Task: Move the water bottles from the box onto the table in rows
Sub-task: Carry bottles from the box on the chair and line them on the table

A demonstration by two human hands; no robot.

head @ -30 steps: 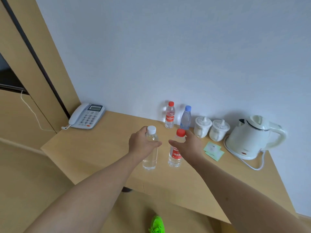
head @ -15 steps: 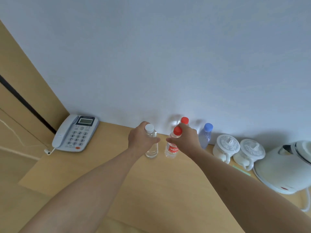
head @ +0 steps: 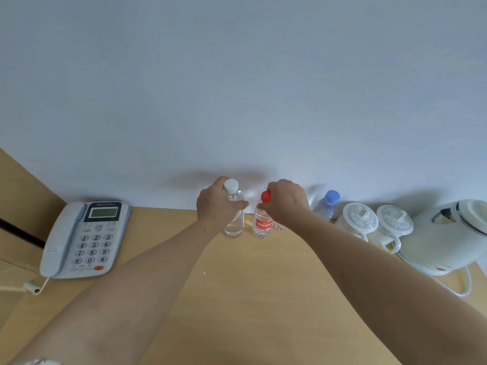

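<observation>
My left hand [head: 216, 204] grips a clear white-capped bottle [head: 234, 219] that stands on the wooden table [head: 237, 299] close to the wall. Right beside it my right hand [head: 286, 202] holds a red-capped bottle [head: 263, 222] with a red label, fingers round its neck, its base on the table. Behind my right hand only the bottom of another bottle [head: 279, 227] shows. A blue-capped bottle [head: 326, 205] stands further right against the wall. The box is out of view.
A grey desk phone [head: 84, 238] lies at the table's left. Two lidded white mugs [head: 359, 223] [head: 394, 225] and a white electric kettle [head: 448, 235] with its cord stand at the right, close to the blue-capped bottle.
Both hands have carried their bottles away from me to the wall, beside the bottles standing there. The camera has moved closer and tilted up.
</observation>
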